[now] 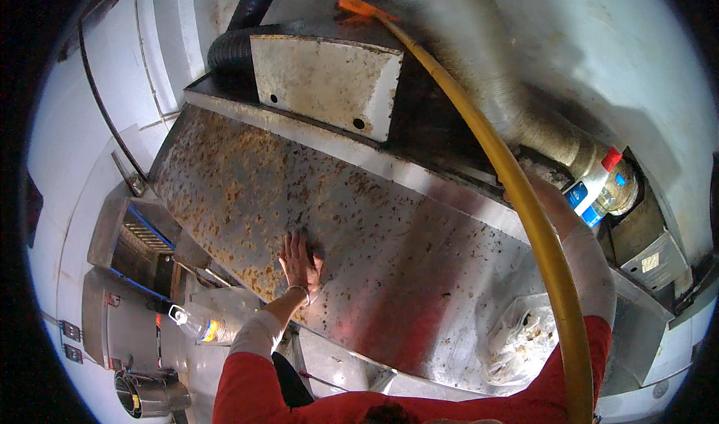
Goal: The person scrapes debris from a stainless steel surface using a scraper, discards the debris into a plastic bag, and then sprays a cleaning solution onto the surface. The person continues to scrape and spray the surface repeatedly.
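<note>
My left hand (301,264) lies flat, fingers spread, on a sloping stainless steel sheet (415,255) that is stained with brown and yellow grease. A bracelet is on that wrist. My right arm reaches up beside a thick yellow pole (494,143), whose far end has an orange head (359,7). The pole crosses in front of the arm, and the right hand (536,191) is mostly hidden behind it; what it holds cannot be told. Above the sheet's edge stands a dirty metal box panel (326,87) with round holes.
A white spray bottle with a red cap (595,182) stands beside a ribbed duct (556,143). A plastic bag (525,340) lies on the sheet at the lower right. Below left are a clear plastic bottle (202,325), steel kitchen equipment (132,328) and a steel pot (151,393).
</note>
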Demonstrator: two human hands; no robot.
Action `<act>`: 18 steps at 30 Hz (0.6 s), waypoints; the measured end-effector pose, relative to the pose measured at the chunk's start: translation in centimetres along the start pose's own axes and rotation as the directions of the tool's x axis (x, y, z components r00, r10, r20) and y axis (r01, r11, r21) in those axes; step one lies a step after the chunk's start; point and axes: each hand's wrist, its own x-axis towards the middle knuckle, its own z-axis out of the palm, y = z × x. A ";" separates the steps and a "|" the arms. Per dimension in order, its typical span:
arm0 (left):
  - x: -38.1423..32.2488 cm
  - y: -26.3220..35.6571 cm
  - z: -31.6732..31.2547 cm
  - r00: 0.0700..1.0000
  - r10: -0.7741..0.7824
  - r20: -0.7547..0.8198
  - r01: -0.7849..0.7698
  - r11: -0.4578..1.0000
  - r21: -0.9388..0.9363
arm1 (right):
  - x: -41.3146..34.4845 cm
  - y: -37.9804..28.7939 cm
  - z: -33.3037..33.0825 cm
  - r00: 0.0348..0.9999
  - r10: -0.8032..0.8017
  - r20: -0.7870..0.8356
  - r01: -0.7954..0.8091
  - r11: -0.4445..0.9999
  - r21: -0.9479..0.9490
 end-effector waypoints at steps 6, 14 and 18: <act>0.6 0.9 0.6 1.000 0.027 0.003 -0.026 0.997 -0.068 | 0.2 3.1 1.7 0.998 0.051 -0.025 -0.052 0.997 -0.057; 0.1 0.2 0.0 1.000 0.005 -0.001 -0.005 1.000 -0.019 | -1.0 1.8 0.9 0.958 0.111 -0.263 -0.120 0.993 -0.016; 0.4 0.8 -0.1 0.999 -0.009 0.034 0.011 0.999 -0.047 | -1.3 3.9 4.0 0.886 -0.018 -0.464 -0.136 0.946 -0.295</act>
